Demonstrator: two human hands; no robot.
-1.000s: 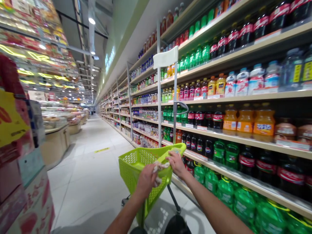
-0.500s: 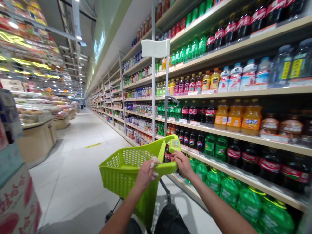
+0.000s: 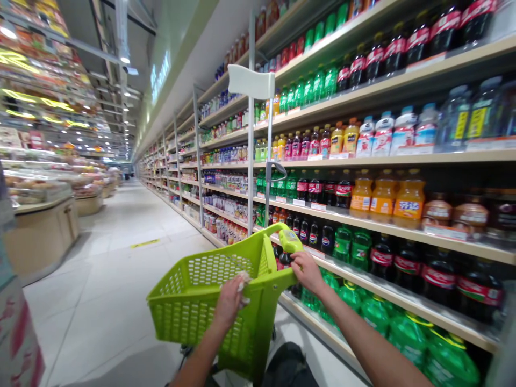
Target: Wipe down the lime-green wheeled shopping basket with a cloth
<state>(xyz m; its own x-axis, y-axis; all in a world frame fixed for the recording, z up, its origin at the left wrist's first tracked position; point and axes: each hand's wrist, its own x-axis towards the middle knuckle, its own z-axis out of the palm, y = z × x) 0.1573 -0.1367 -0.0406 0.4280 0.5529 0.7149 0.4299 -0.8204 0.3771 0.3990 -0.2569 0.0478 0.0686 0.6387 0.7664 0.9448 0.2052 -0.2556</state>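
A lime-green plastic shopping cart basket stands in front of me in a supermarket aisle. My left hand grips its rear rim and also clutches a crumpled whitish cloth or tissue. My right hand is closed on the green handle end at the basket's right corner. A metal pole with a white flag-shaped sign rises from the cart. The basket looks empty inside.
Long shelves of soft-drink and juice bottles run along my right, with green bottles on the lowest shelf close to the cart. A tiled aisle floor stretches ahead. Display counters and stacked boxes line the left.
The view has swung right and the cart now sits further left in view, angled toward the aisle. Both hands kept their hold on the cart's rim and handle.
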